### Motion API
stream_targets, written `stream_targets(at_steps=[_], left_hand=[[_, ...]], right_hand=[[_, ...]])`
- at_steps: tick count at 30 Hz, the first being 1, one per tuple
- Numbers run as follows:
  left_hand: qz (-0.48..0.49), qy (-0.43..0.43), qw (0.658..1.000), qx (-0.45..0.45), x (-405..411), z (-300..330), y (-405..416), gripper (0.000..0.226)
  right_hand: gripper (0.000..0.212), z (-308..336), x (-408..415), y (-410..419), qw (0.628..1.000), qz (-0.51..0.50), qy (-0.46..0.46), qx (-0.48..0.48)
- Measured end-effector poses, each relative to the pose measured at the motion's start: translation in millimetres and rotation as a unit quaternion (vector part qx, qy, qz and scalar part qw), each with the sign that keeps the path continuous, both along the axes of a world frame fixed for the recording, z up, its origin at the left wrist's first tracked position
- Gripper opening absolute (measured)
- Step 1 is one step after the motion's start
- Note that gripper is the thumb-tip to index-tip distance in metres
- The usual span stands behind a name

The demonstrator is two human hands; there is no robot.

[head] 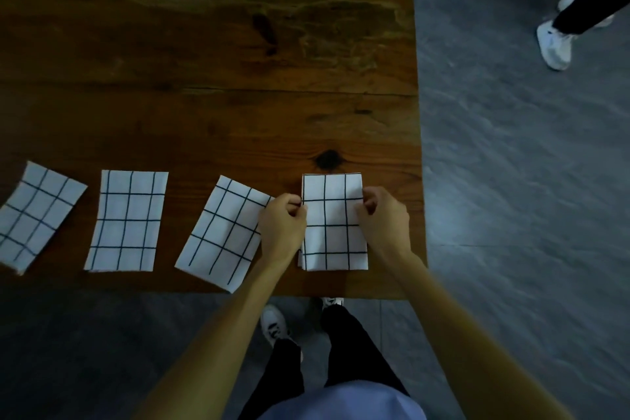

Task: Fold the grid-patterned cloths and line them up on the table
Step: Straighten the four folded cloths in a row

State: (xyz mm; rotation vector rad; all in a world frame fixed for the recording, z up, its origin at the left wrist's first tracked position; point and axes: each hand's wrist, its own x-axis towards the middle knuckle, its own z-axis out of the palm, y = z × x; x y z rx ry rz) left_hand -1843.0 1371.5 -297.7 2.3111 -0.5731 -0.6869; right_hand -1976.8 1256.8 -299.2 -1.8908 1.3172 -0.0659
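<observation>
A dark wooden surface (211, 78) fills the upper left part of the view, and its right edge meets a grey floor (511, 181). Four folded grid-patterned cloths lie in a row along the near edge of the surface. The first cloth (35, 215) is closest to the left side and is tilted. The second cloth (128, 220) lies nearly straight just beside it. The third cloth (221, 232) is tilted too, and its right part is hidden under the left wrist. The fourth cloth (334, 235) lies straight near the near right corner of the surface; it looks narrower than the others, with several layers showing at its near edge.

The left hand (283, 220) has curled fingers and pinches the left edge of the fourth cloth. The right hand (383, 215) is also curled and pinches the right edge of the same cloth.

On the floor beyond the right edge stands another person in dark trousers, with a white shoe (555, 44)
</observation>
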Motion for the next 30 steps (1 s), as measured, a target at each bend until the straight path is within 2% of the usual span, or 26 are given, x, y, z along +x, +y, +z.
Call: stream_targets(at_steps=[5, 9, 12, 15, 21, 30], left_hand=[[0.020, -0.018, 1.000, -0.001, 3, 10, 6, 0.021], [0.081, -0.093, 0.992, -0.006, 29, 19, 57, 0.023], [0.072, -0.142, 0.985, 0.068, 55, 15, 113, 0.031], [0.030, -0.168, 0.976, 0.133, 71, 13, 145, 0.040], [-0.027, -0.167, 0.974, 0.149, 68, 2, 164, 0.043], [-0.002, -0.138, 0.986, 0.090, 63, -1, 162, 0.037]], right_hand=[[0.040, 15, 6, 8, 0.998, 0.000, 0.039, -0.047], [0.040, 33, 38, 48, 0.995, 0.074, -0.047, -0.038], [0.037, 29, 75, 87, 0.983, 0.170, -0.056, -0.033], [0.037, 19, 102, 105, 0.973, 0.214, -0.039, -0.081], [0.038, 5, 120, 102, 0.960, 0.215, 0.053, -0.171], [0.051, -10, 129, 102, 0.967, 0.187, 0.040, -0.168]])
